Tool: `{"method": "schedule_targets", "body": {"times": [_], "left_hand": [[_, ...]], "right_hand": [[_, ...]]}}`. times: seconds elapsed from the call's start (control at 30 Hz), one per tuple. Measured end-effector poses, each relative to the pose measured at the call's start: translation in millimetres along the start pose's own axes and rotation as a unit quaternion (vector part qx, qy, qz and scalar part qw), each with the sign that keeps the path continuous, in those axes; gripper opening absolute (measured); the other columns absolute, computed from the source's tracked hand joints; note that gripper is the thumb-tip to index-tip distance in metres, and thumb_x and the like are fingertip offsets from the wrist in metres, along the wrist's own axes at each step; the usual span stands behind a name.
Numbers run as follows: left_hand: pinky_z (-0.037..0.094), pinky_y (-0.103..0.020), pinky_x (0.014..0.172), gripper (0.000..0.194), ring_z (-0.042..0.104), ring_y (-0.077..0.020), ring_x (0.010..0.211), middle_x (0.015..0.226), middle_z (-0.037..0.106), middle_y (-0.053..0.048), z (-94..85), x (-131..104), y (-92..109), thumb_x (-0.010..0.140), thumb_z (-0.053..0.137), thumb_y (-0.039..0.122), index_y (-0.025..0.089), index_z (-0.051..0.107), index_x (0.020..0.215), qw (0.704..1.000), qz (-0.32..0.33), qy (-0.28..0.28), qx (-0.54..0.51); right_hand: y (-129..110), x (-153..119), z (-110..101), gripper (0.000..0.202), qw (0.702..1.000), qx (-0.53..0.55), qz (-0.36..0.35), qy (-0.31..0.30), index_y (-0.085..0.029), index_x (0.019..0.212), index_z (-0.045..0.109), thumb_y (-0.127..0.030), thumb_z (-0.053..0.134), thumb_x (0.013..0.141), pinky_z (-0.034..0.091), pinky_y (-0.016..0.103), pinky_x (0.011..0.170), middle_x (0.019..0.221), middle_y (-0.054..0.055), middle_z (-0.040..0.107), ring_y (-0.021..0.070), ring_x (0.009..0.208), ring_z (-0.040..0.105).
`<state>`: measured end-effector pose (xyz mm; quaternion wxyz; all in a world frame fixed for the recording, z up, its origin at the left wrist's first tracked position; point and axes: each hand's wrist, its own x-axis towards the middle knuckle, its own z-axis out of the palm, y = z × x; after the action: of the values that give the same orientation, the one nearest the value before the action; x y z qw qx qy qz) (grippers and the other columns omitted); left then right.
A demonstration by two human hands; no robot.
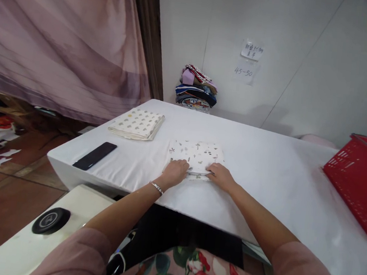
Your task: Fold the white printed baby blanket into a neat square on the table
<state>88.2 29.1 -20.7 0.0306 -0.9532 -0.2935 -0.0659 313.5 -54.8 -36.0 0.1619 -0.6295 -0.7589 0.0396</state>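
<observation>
A white cloth [198, 154] with small printed figures lies folded on the white-covered table in front of me. My left hand [176, 172] grips its near left corner, fingers curled over the edge. At the near right corner, my right hand [221, 175] pinches the same edge between thumb and fingers. Between the hands, the near edge shows a fold with a lower layer sticking out towards me. To the left, a second folded cloth [136, 124], cream with grey-green motifs, rests apart from my hands.
A black phone [95, 156] lies near the table's left edge. The red plastic basket [357, 180] stands at the right end. Behind the table is a stack of folded fabrics [196, 89] against the wall. A black round object [51, 220] sits on a pale surface at lower left.
</observation>
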Motion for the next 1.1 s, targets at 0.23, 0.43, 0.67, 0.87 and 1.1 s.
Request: {"method": "schedule_targets", "body": {"times": [0.23, 0.43, 0.67, 0.87, 1.1], "left_hand": [[0.043, -0.027, 0.071, 0.022, 0.056, -0.0176, 0.087, 0.096, 0.06, -0.003, -1.8, -1, -9, 0.079, 0.057, 0.036, 0.021, 0.057, 0.094, 0.991, -0.019, -0.016, -0.128], [0.041, -0.027, 0.065, 0.018, 0.057, -0.0187, 0.084, 0.093, 0.061, -0.003, -7.6, 8, -9, 0.076, 0.06, 0.034, 0.02, 0.058, 0.087, 0.992, -0.022, -0.063, -0.104], [0.041, -0.028, 0.062, 0.013, 0.057, -0.0188, 0.082, 0.092, 0.061, -0.004, -8.7, 12, -8, 0.08, 0.054, 0.03, 0.019, 0.056, 0.085, 0.995, 0.001, -0.064, -0.071], [0.041, -0.031, 0.067, 0.009, 0.055, -0.0208, 0.086, 0.093, 0.057, -0.008, -7.3, 6, -4, 0.08, 0.05, 0.018, 0.017, 0.055, 0.087, 0.999, 0.023, -0.016, -0.026], [0.04, -0.032, 0.069, 0.016, 0.051, -0.0196, 0.083, 0.089, 0.055, -0.008, 5.5, -7, 1, 0.087, 0.039, 0.015, 0.017, 0.055, 0.086, 0.998, 0.044, 0.034, -0.014]], "right_hand": [[0, 12, -10, 0.02, 0.998, 0.006, -0.001, -0.064, -0.022, 0.095, 0.061, -0.031, 0.064, 0.077, 0.038, 0.026, 0.071, 0.097, 0.003, 0.061, 0.0181, 0.094, 0.053], [-11, 25, -12, 0.011, 0.993, -0.068, 0.008, -0.097, -0.02, 0.089, 0.06, -0.022, 0.059, 0.078, 0.037, 0.026, 0.066, 0.095, 0.005, 0.062, 0.0196, 0.09, 0.055], [-11, 17, -4, 0.011, 0.993, -0.107, -0.008, -0.049, -0.02, 0.089, 0.058, -0.017, 0.052, 0.08, 0.037, 0.028, 0.067, 0.093, 0.006, 0.061, 0.0202, 0.088, 0.053], [-6, 12, 5, 0.012, 0.997, -0.073, 0.016, -0.014, -0.02, 0.091, 0.057, -0.017, 0.054, 0.08, 0.037, 0.027, 0.07, 0.094, 0.005, 0.06, 0.019, 0.088, 0.051], [-3, 14, 2, 0.007, 0.999, -0.026, 0.022, -0.021, -0.021, 0.086, 0.058, -0.023, 0.057, 0.08, 0.036, 0.026, 0.068, 0.092, 0.002, 0.06, 0.0171, 0.087, 0.052]]}}
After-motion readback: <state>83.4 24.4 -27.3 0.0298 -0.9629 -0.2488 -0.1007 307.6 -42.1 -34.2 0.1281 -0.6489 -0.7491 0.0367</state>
